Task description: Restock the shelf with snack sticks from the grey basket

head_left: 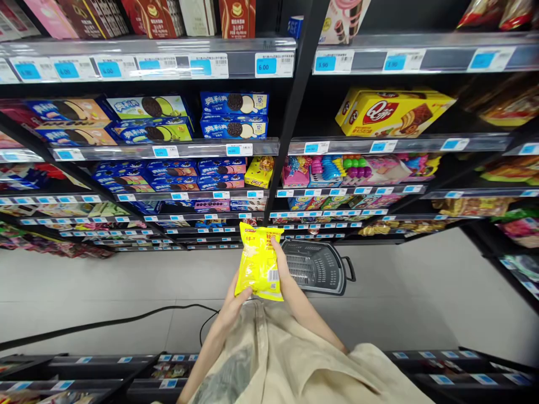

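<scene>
A bright yellow snack bag [257, 258] with red print and a barcode is held upright in front of my body. My left hand [236, 300] grips its lower left corner, thumb on the front face. Along the right edge, my right hand [282, 264] holds the bag with the thumb near its top; the other fingers are hidden behind it. Just right of the bag, a dark grey shopping basket [324, 266] rests on the floor against the shelf base, its handle [349, 269] pointing right. Part of the basket lies behind my right hand and forearm.
Black shelves [290, 112] with price tags rise ahead, holding blue cookie boxes [234, 119], a yellow snack box [391, 112] and colourful toy-like packs [337, 168]. A black cable [126, 321] crosses the grey tiled floor [126, 280] at left. More shelving [84, 367] stands close behind me.
</scene>
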A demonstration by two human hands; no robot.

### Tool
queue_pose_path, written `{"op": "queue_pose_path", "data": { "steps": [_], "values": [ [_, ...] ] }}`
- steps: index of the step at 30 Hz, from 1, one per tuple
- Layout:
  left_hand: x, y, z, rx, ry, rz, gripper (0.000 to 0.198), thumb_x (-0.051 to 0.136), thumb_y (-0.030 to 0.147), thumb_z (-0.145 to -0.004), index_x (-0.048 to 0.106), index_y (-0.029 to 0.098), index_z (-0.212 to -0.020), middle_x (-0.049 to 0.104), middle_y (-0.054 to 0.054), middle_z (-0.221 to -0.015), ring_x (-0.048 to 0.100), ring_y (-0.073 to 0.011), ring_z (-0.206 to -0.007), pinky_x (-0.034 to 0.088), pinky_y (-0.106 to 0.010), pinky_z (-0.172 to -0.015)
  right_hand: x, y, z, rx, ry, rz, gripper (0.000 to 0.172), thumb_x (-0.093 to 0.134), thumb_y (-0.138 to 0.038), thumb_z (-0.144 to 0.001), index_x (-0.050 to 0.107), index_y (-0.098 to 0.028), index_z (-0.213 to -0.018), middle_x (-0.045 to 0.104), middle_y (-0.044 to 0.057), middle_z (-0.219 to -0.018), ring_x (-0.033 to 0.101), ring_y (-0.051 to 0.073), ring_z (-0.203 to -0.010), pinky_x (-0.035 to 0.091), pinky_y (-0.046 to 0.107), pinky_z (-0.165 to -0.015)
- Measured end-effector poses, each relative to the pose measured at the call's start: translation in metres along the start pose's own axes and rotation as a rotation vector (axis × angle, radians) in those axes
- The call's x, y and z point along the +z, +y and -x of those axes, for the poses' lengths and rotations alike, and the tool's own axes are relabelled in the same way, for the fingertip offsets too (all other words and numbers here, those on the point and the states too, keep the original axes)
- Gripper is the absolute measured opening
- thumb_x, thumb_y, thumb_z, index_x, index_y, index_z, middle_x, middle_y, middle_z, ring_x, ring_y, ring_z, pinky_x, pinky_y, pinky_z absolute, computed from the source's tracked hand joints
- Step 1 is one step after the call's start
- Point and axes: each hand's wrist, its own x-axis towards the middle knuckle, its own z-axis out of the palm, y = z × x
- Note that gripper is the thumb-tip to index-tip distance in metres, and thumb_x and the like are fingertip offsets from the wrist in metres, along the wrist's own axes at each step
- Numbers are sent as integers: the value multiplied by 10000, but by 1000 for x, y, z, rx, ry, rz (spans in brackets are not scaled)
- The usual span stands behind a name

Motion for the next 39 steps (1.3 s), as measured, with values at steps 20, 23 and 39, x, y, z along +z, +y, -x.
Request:
{"op": "queue_pose_path", "data": {
  "steps": [20, 23, 39],
  "values": [
    [-2, -7, -4, -70, 53, 63, 847, 898, 598, -752, 625, 265, -1481, 643, -119, -1512, 531, -358, -1491, 483, -421, -1216, -13, 4, -9, 11, -55, 14, 544, 756, -535, -903, 702, -133, -1264, 781, 133, -1073, 760, 305, -1107, 639, 403, -943],
    [-4, -9, -4, -67, 41, 62, 843, 885, 588, -782, 601, 290, -1518, 611, -105, -1555, 530, -349, -1493, 479, -417, -1220, -15, 5, -9, 0, -61, 9, 534, 757, -525, -901, 698, -136, -1263, 781, 125, -1071, 756, 302, -1120, 637, 402, -948],
    [-8, -23, 0, -46, 22, 53, 925, 861, 566, -826, 485, 246, -1608, 601, -152, -1546, 536, -347, -1483, 437, -479, -1257, -21, 11, -3, -7, -67, 6, 562, 779, -525, -878, 677, -134, -1269, 775, 133, -1113, 753, 303, -1123, 639, 405, -939]
  ]
}}
